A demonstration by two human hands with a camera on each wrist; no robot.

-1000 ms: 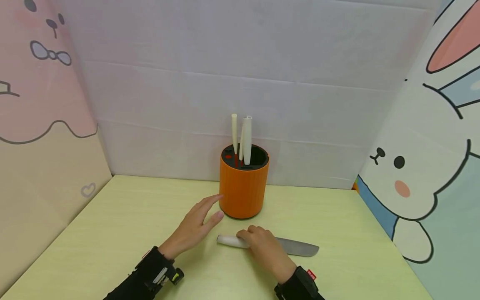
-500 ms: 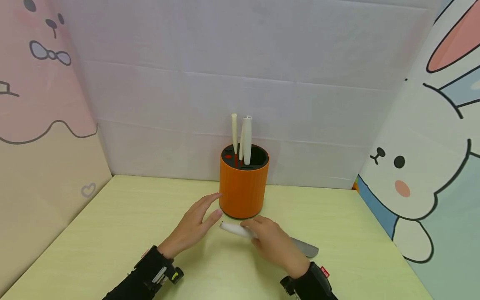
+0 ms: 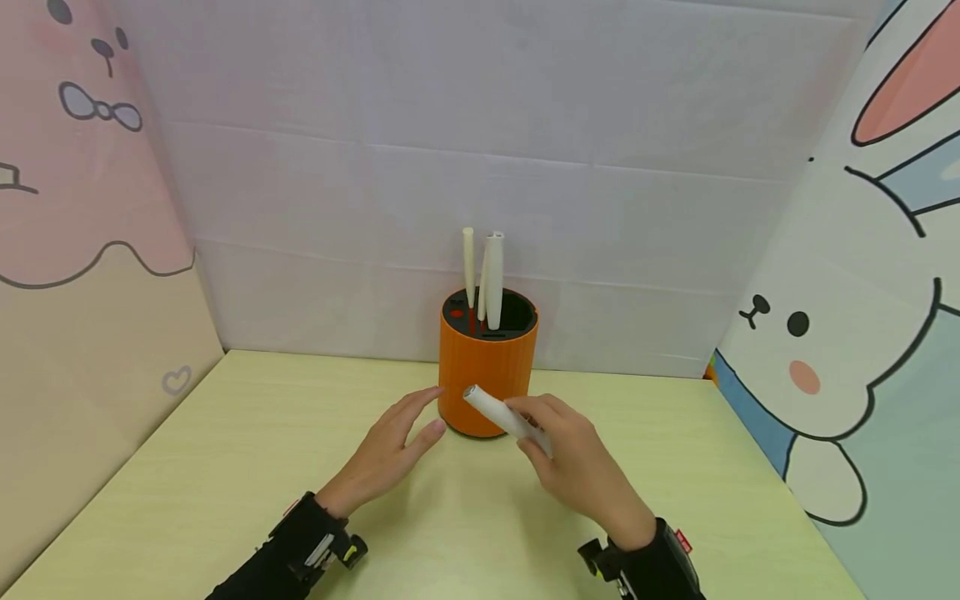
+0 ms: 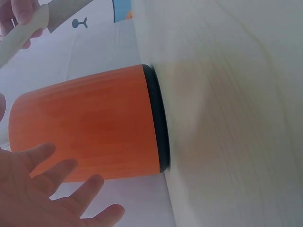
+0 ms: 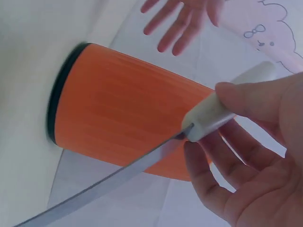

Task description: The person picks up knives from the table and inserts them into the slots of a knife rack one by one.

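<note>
My right hand (image 3: 581, 454) grips a kitchen knife by its white handle (image 3: 495, 410), held up off the table in front of the knife block. In the right wrist view its long grey blade (image 5: 118, 175) slants down toward the table, thumb on one side of the handle and fingers on the other. My left hand (image 3: 386, 454) is at the left of the orange round knife block (image 3: 483, 379), fingers spread and fingertips close to its side. Several white handles (image 3: 494, 279) stick up from the block's black slotted top (image 3: 517, 312).
The block stands on a pale yellow table (image 3: 262, 433) near the white back wall (image 3: 375, 208). Printed cartoon panels close in the left and right sides. Each wrist wears a black band (image 3: 307, 546) with a small camera.
The right hand has lifted the knife off the table, raising it up toward the block and tilting its handle end upward. The left hand has stayed nearly still.
</note>
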